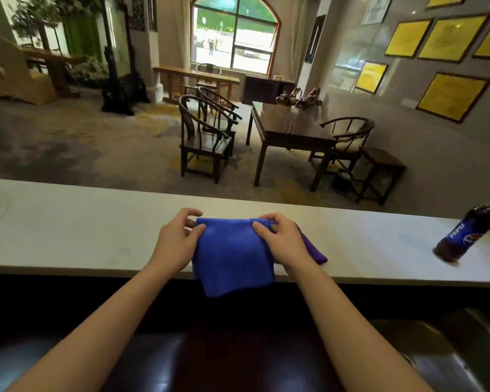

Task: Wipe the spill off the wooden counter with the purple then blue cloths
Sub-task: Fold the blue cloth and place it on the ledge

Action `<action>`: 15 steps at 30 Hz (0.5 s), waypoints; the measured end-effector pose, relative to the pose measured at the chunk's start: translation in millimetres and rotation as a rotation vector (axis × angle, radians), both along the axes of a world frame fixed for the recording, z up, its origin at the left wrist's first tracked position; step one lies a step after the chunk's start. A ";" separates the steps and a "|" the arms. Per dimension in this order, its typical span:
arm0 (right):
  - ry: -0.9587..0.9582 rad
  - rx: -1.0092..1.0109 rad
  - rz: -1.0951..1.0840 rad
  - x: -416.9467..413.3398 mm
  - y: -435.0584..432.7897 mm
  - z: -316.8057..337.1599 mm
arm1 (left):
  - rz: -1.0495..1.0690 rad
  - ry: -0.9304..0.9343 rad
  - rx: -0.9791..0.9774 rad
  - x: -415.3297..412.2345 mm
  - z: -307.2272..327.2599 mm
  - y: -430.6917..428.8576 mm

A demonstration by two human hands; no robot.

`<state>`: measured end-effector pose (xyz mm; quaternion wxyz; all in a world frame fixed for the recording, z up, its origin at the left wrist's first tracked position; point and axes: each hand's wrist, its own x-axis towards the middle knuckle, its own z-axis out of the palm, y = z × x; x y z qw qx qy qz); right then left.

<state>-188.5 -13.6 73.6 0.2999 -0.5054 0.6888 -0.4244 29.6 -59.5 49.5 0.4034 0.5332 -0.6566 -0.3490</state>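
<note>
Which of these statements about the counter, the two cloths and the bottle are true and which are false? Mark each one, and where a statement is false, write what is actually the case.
1. Both hands hold the blue cloth. True: the left hand grips its left side and the right hand its right side.
2. The blue cloth lies wholly on the counter. False: its near part hangs over the front edge.
3. The purple cloth lies to the right of the blue cloth, partly hidden by the right hand. True.
4. The cola bottle lies on its side between the hands. False: it stands far to the right, cap on.
5. The purple cloth is in the left hand. False: it rests on the counter.
</note>
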 end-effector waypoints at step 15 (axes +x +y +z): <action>0.327 0.039 -0.032 -46.3 -100.1 -96.0 | 0.030 -0.250 0.090 -51.1 -69.4 -95.9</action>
